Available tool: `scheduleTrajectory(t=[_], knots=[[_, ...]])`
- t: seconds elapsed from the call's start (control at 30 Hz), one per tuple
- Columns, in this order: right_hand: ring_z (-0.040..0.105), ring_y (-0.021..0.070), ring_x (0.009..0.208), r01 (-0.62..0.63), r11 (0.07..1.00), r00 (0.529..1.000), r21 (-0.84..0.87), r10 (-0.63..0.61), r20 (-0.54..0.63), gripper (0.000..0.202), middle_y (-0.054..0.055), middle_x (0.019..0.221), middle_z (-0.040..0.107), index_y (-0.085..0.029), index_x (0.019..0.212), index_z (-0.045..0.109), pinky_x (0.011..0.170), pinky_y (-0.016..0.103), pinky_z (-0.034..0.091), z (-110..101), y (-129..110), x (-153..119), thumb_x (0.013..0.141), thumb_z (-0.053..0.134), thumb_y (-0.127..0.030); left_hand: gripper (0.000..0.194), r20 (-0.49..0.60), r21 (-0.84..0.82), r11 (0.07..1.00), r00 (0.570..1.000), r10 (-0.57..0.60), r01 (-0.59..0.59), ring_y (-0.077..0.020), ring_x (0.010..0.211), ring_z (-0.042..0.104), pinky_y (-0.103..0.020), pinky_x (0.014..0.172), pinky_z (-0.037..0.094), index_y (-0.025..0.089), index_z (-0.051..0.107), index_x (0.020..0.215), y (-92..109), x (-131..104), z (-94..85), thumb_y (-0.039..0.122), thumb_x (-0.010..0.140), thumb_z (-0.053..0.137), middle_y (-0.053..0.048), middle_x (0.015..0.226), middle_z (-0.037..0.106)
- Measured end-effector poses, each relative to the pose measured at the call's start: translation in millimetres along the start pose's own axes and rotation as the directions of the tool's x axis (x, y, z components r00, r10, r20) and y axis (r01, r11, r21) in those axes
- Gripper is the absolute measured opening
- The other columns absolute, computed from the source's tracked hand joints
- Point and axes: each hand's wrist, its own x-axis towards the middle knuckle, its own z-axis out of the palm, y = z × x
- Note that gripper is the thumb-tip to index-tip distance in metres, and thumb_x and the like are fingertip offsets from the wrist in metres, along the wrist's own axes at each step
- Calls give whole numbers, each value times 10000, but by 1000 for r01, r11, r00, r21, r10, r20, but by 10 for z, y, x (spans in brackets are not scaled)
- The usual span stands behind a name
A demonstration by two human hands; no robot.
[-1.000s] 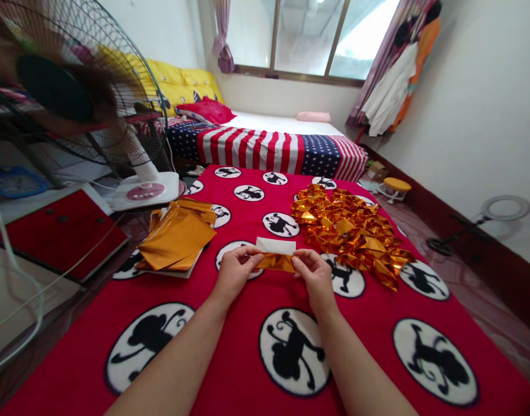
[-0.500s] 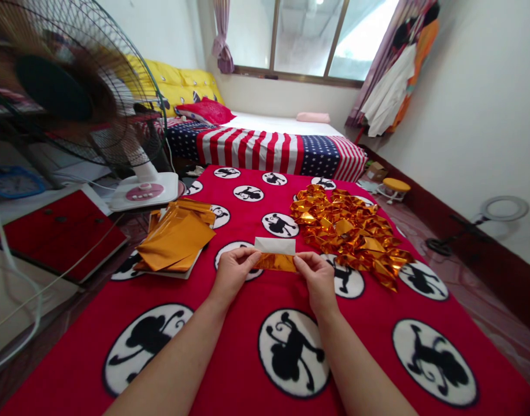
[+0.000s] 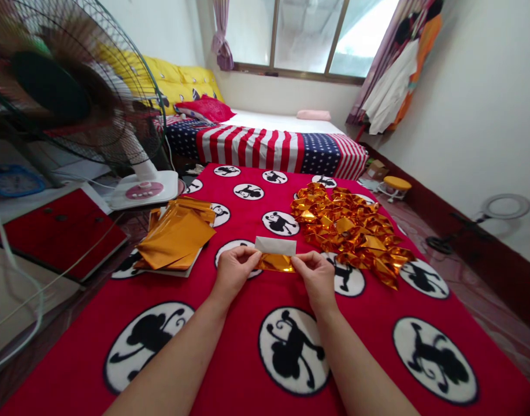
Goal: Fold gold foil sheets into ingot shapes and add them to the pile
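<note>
A sheet of gold foil paper (image 3: 277, 263) lies partly folded at the middle of the red cloth, its pale back showing as a strip along the far side. My left hand (image 3: 235, 270) pinches its left end between thumb and fingers. At the right end, my right hand (image 3: 315, 278) grips it the same way. To the left is a stack of flat gold foil sheets (image 3: 175, 240). A large heap of folded gold foil pieces (image 3: 351, 231) spreads out on the right.
The red cloth (image 3: 230, 358) has round black-and-white monkey prints. An electric fan (image 3: 145, 188) stands at the left beside a dark red panel (image 3: 59, 231). Beyond the cloth is a bed with a striped cover (image 3: 251, 147). A yellow-topped stool (image 3: 397, 184) stands on the floor at right.
My right thumb has shifted slightly left along the foil paper's edge. Both hands keep their hold, and the stack and the heap look the same.
</note>
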Motion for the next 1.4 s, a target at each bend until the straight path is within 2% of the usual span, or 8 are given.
scheduleTrajectory(t=[0.4,0.53,0.7,0.9,1.03,1.13,1.2,1.4], knots=[[585,149,600,154,957,988,-245,-143,60,103,6,688,645,-201,748,606,584,263,458,74,22,46,723,674,-274,137,-30,232,960,985,170,-159,-147,598,659,-222,577,525,170,691,791,-55,76,-16,277,708,707,-24,689,710],[617,168,606,167,905,982,-391,-116,152,86,21,702,695,-205,771,683,592,269,464,88,32,39,727,616,-235,92,47,454,857,967,250,-244,-158,624,669,-235,616,504,192,725,789,-8,195,-77,227,708,697,-29,712,734],[644,166,667,215,745,970,-631,-88,226,179,25,760,726,-215,773,747,623,252,450,110,0,71,721,578,-191,121,209,653,696,955,212,-298,-167,693,667,-257,660,477,195,740,794,-16,305,-134,155,739,640,-27,750,742],[615,143,640,186,665,974,-723,-29,224,171,-5,725,706,-243,774,749,564,232,382,132,-45,83,719,598,-185,143,232,745,564,931,280,-356,-168,747,612,-282,705,463,186,721,790,-38,237,-144,112,760,602,-37,811,660],[583,122,632,240,647,965,-723,-81,248,138,-21,734,669,-253,794,736,557,229,346,128,-60,66,759,615,-197,263,343,737,456,858,383,-498,-189,880,566,-307,795,459,196,725,845,-24,214,-91,37,773,529,-62,932,575],[591,120,681,298,631,949,-716,-111,296,152,-17,797,663,-274,799,749,577,228,344,123,-59,57,810,610,-214,401,553,572,485,748,368,-661,-169,878,555,-274,784,455,215,742,870,-54,239,-63,-34,763,447,-52,905,572],[597,122,697,304,613,946,-729,-102,308,167,-16,827,667,-287,807,756,583,232,342,127,-59,52,824,605,-216,434,612,502,538,718,333,-677,-158,833,558,-260,751,452,217,753,883,-75,258,-64,-47,754,434,-45,856,581],[619,138,724,254,543,961,-800,-48,272,193,-18,858,673,-286,811,741,593,254,335,178,-107,47,819,577,-186,292,498,546,653,830,251,-525,-137,738,564,-252,702,442,177,742,776,-23,221,-36,7,743,506,-30,781,597]])
